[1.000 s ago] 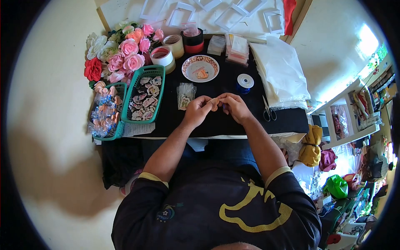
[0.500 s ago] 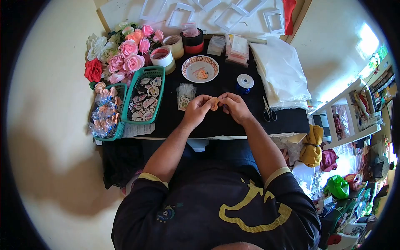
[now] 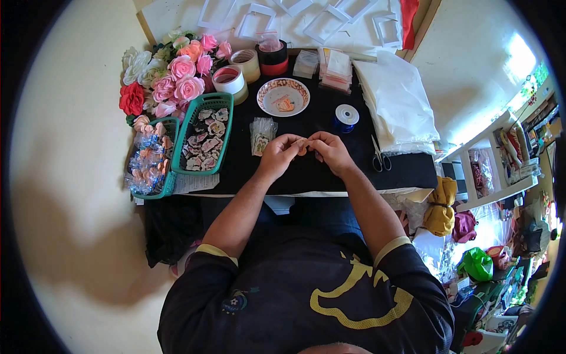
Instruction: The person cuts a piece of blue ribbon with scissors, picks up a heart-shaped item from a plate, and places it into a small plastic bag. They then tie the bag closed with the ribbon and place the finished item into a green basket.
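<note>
The black-topped table [image 3: 247,180] spans the work area in front of the seated person. White plastic sheets [image 3: 396,100] lie stacked at its right side. Artificial flowers [image 3: 177,76] stand at its far left corner. Below them, the large green basket [image 3: 228,133] holds printed cutouts; the small green basket [image 3: 170,187], directly beside it, holds wrapped pieces. The patterned bowl [image 3: 283,88], centred toward the far side, contains an orange item.

The left hand [image 3: 280,157] and right hand [image 3: 331,152] meet above the near half of the table. Left grip: thumb and fingers closed, pinching the small orange piece. Right grip: fingertips drawn together on the same piece, from its right side.

The clear packet [image 3: 262,135] lies just beyond the left hand. The spool [image 3: 346,117] stands beyond the right hand; the scissors [image 3: 380,158] lie to that hand's right. The small orange piece [image 3: 302,150] is between both sets of fingertips, its outline partly hidden.
</note>
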`<move>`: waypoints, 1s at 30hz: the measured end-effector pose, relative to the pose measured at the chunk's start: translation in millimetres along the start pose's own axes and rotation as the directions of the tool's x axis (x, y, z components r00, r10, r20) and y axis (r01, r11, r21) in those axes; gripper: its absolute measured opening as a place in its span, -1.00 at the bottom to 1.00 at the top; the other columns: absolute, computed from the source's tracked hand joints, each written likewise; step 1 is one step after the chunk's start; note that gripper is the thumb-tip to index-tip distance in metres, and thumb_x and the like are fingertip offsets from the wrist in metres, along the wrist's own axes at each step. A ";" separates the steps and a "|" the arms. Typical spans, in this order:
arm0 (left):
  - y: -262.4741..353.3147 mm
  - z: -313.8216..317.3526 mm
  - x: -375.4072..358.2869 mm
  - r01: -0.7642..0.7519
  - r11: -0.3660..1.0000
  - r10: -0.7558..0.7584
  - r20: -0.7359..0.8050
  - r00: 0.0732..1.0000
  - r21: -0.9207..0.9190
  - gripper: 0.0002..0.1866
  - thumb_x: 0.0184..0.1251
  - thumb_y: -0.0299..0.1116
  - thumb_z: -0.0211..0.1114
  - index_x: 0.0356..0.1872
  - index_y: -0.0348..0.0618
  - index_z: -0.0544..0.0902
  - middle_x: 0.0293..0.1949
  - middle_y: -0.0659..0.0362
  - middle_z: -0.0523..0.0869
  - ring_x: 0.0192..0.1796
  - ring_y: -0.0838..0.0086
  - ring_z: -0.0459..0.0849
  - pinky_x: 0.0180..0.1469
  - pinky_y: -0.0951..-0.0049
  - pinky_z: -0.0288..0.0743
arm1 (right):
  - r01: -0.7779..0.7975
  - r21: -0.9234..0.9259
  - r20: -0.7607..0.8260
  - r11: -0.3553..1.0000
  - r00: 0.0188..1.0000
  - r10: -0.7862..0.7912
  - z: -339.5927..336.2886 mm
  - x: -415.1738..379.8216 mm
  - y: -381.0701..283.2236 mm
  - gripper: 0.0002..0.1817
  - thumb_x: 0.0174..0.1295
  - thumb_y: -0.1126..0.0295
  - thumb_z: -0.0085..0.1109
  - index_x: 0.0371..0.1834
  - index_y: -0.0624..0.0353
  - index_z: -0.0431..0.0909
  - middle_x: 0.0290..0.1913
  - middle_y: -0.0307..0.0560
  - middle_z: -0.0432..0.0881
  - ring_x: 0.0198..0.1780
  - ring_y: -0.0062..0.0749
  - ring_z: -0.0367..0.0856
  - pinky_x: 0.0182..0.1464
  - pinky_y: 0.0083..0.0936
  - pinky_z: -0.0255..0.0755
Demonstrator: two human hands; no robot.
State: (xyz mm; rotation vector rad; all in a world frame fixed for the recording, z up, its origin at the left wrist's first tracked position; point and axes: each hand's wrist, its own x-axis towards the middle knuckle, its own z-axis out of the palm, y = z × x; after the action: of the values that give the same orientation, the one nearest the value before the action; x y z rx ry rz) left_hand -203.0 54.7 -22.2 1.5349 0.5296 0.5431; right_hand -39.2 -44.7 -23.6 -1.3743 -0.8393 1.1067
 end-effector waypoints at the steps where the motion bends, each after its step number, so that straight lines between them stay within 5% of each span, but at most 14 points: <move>1: -0.7 -0.3 0.4 0.002 1.000 -0.002 0.006 1.000 -0.003 -0.74 0.47 -0.23 0.22 0.01 -0.15 0.64 -0.30 0.26 0.71 -0.37 0.72 0.59 -0.39 0.70 0.40 | 0.000 0.000 0.000 1.000 1.000 0.000 0.5 0.2 0.0 -0.79 0.29 0.32 0.14 -0.12 0.18 0.61 -0.38 -0.25 0.57 -0.46 -0.65 0.41 -0.40 -0.68 0.30; 8: 1.6 -0.7 -0.6 -0.026 1.000 0.026 0.028 0.999 -0.011 -0.75 0.48 -0.25 0.22 0.00 -0.18 0.64 -0.29 0.24 0.71 -0.31 0.68 0.63 -0.31 0.68 0.44 | 0.004 -0.112 -0.057 0.994 0.998 -0.010 3.8 -0.3 -1.6 -0.78 0.29 0.30 0.13 -0.15 0.19 0.62 -0.37 -0.23 0.59 -0.42 -0.60 0.47 -0.35 -0.63 0.37; 13: -2.1 -1.4 1.5 -0.015 0.998 0.018 0.042 0.999 -0.058 -0.77 0.46 -0.34 0.22 -0.02 -0.26 0.62 -0.24 0.16 0.71 -0.15 0.52 0.69 -0.03 0.51 0.56 | 0.015 -0.182 -0.084 0.983 0.996 -0.031 6.4 0.5 -0.8 -0.79 0.27 0.30 0.15 -0.18 0.21 0.63 -0.37 -0.22 0.61 -0.38 -0.59 0.51 -0.30 -0.60 0.40; 19: -2.8 -1.3 1.7 -0.031 0.999 0.032 0.037 0.999 -0.011 -0.80 0.47 -0.38 0.20 -0.03 -0.28 0.62 -0.23 0.14 0.70 -0.15 0.51 0.69 -0.01 0.50 0.57 | 0.026 -0.379 -0.141 0.925 0.986 -0.086 11.6 0.2 -3.2 -0.78 0.27 0.28 0.16 -0.21 0.21 0.63 -0.37 -0.18 0.62 -0.34 -0.54 0.54 -0.26 -0.57 0.42; 23: 3.5 -1.0 -0.2 -0.007 1.000 0.007 0.023 1.000 -0.009 -0.79 0.47 -0.37 0.20 -0.02 -0.27 0.62 -0.24 0.15 0.70 -0.16 0.53 0.69 -0.01 0.51 0.57 | 0.013 -0.227 -0.117 0.974 0.992 -0.041 10.0 0.8 -2.2 -0.78 0.27 0.30 0.16 -0.17 0.21 0.63 -0.38 -0.21 0.61 -0.40 -0.60 0.50 -0.34 -0.62 0.38; 30: 2.3 1.8 -0.8 -0.015 0.998 0.014 -0.029 0.999 -0.061 -0.71 0.45 -0.25 0.26 0.04 -0.22 0.61 -0.24 0.21 0.72 -0.22 0.66 0.66 -0.29 0.67 0.43 | 0.040 0.053 -0.008 0.998 0.999 -0.040 3.7 -2.0 -1.0 -0.73 0.31 0.34 0.06 -0.05 0.24 0.61 -0.34 -0.21 0.60 -0.49 -0.64 0.37 -0.44 -0.69 0.25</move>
State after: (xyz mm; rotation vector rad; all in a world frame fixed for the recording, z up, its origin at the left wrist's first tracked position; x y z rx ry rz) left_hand -202.5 52.8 -20.0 1.4755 0.5192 0.5879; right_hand -43.1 -45.3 -22.1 -1.3110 -0.8236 1.0860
